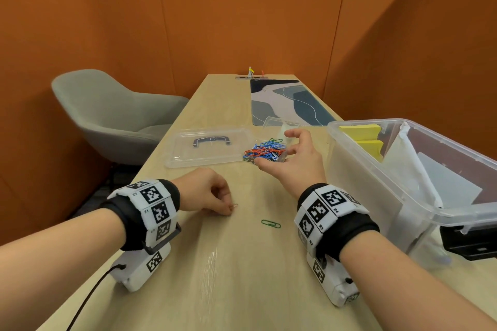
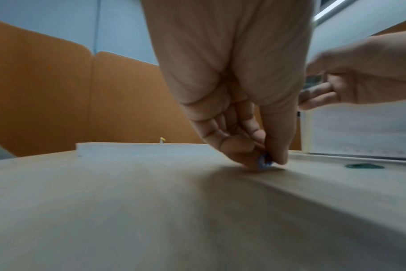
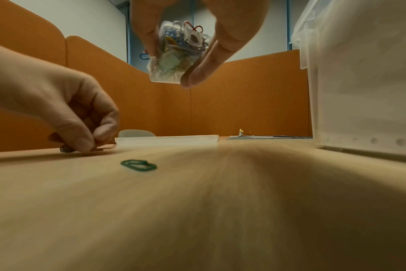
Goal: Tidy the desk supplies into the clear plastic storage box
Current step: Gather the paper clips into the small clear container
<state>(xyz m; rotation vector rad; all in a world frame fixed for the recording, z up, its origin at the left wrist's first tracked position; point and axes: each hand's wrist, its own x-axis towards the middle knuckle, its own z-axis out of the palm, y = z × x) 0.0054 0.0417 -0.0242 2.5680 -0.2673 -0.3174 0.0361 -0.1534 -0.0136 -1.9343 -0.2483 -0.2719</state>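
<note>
Pinching a small paper clip (image 1: 235, 205) against the desk (image 1: 215, 263) with the left hand (image 1: 207, 193), fingers curled, beside a loose green clip (image 1: 270, 223). Gripping a little clear case of coloured clips (image 3: 174, 55) between thumb and fingers of the right hand (image 1: 293, 158), held above the desk, left of the clear storage box (image 1: 376, 169), whose lid (image 1: 204, 146) lies flat farther back.

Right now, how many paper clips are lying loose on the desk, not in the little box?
2: a green paper clip lying free, and a clip the left hand is pinching. More may hide under its fingers.
</note>
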